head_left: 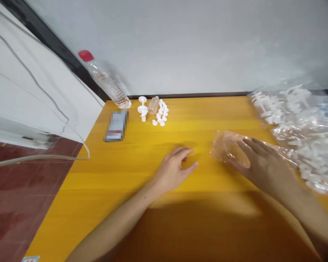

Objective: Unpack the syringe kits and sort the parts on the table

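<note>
My left hand (175,166) is over the middle of the table, fingers curved and the thumb held apart from them; nothing lies in its grasp. To the right, my right hand (262,163) spreads its fingers at a crumpled clear plastic bag (225,145). The thumb stands off from the other fingers, and the hand looks open rather than clasped. Whether it presses on the bag is hard to make out. Beyond my right hand lie clear bags full of white plastic pieces (313,163), with more white pieces (276,107) behind them.
Near the back edge of the yellow table (120,171) are small white caps (161,113), a small clear bottle (153,105) and white disc-shaped parts (142,109). A red-capped water bottle (109,85) and a phone (116,126) are at left. A cable (43,158) hangs beside the table.
</note>
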Available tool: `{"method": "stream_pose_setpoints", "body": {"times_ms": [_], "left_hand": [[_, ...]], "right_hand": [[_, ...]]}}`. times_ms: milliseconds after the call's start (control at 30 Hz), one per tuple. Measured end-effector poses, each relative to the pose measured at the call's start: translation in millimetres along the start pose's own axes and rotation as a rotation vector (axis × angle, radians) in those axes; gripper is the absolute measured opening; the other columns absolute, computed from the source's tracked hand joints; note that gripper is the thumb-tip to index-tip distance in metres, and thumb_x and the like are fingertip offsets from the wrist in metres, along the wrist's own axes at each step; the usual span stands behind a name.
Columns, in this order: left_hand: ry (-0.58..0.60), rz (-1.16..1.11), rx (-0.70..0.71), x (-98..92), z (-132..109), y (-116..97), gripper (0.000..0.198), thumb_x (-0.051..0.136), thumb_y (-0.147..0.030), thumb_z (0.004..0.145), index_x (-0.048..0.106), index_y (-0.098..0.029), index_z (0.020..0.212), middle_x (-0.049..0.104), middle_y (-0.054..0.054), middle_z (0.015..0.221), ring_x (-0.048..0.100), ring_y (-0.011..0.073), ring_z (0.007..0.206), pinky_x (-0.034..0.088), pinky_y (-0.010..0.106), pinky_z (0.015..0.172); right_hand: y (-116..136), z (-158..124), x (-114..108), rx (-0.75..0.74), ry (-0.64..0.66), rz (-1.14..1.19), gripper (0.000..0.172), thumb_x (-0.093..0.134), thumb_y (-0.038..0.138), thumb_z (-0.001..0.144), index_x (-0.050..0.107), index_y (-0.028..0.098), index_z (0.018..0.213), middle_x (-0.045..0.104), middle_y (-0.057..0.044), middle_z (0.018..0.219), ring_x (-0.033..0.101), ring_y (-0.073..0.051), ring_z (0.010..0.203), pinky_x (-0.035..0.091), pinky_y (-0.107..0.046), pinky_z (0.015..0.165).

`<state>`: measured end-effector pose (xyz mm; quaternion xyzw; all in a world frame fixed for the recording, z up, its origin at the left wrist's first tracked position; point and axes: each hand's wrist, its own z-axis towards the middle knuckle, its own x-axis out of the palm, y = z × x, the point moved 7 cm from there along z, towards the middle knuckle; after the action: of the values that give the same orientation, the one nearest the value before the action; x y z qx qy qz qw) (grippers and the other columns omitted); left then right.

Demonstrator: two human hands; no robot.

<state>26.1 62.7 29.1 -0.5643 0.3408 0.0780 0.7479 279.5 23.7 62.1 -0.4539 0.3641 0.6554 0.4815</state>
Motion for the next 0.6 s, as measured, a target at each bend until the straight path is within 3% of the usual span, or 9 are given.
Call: {"method": "stream_pose_setpoints", "body": {"times_ms": [67, 133, 267, 433, 533, 600], "left_hand": [[0.118, -0.095, -0.059, 37.0, 4.5, -13.1, 0.053, 0.073, -0.044, 0.091, 0.062, -0.024, 0.139, 0.073, 0.009, 0.125, 0.072, 0.0213, 0.097, 0.06, 0.035, 0.086], [0.179, -0.132, -0.144, 62.5, 11.0, -18.9, 0.065, 0.076, -0.041, 0.089, 0.055, -0.024, 0.147, 0.074, 0.01, 0.122, 0.072, 0.0208, 0.092, 0.06, 0.036, 0.084], [0.222, -0.238, -0.19, 79.7, 16.3, -22.0, 0.059, 0.071, -0.024, 0.09, 0.053, -0.023, 0.146, 0.075, 0.007, 0.109, 0.069, 0.0166, 0.083, 0.06, 0.034, 0.082], [0.152, -0.164, 0.011, 75.8, 15.3, -41.5, 0.046, 0.07, -0.029, 0.093, 0.06, -0.024, 0.137, 0.069, 0.009, 0.128, 0.068, 0.0204, 0.106, 0.057, 0.037, 0.096], [0.275, -0.007, 0.218, 98.3, 24.3, -69.2, 0.036, 0.066, -0.036, 0.097, 0.067, -0.025, 0.132, 0.063, 0.008, 0.144, 0.062, 0.025, 0.129, 0.049, 0.042, 0.113], [0.329, 0.067, 0.286, 117.4, 45.2, -83.8, 0.034, 0.062, -0.04, 0.1, 0.07, -0.024, 0.128, 0.062, 0.008, 0.148, 0.059, 0.0259, 0.136, 0.044, 0.042, 0.119]], "right_hand": [[-0.6, -46.3, 8.9, -0.03, 0.054, 0.033, 0.06, 0.061, 0.055, 0.098, 0.061, 0.012, 0.14, 0.061, -0.025, 0.144, 0.057, -0.044, 0.135, 0.051, -0.061, 0.108], [10.5, -73.6, 17.2, -0.016, 0.096, 0.11, 0.06, 0.06, 0.05, 0.1, 0.056, 0.014, 0.147, 0.055, -0.022, 0.152, 0.054, -0.04, 0.141, 0.051, -0.058, 0.111], [34.4, -95.3, 10.3, 0.084, 0.058, 0.176, 0.056, 0.059, 0.038, 0.101, 0.051, 0.019, 0.153, 0.057, -0.016, 0.153, 0.059, -0.034, 0.135, 0.055, -0.053, 0.107], [32.6, -132.0, -5.0, 0.16, 0.075, 0.044, 0.055, 0.059, 0.051, 0.1, 0.06, 0.016, 0.142, 0.061, -0.02, 0.146, 0.063, -0.041, 0.121, 0.055, -0.061, 0.097], [10.1, -157.3, -12.4, 0.246, 0.063, -0.036, 0.052, 0.053, 0.049, 0.101, 0.06, 0.019, 0.143, 0.062, -0.021, 0.143, 0.061, -0.044, 0.124, 0.054, -0.062, 0.093], [-6.5, -169.9, -17.5, 0.27, 0.042, -0.049, 0.049, 0.051, 0.044, 0.101, 0.06, 0.024, 0.144, 0.064, -0.02, 0.139, 0.06, -0.044, 0.125, 0.055, -0.06, 0.092]]}}
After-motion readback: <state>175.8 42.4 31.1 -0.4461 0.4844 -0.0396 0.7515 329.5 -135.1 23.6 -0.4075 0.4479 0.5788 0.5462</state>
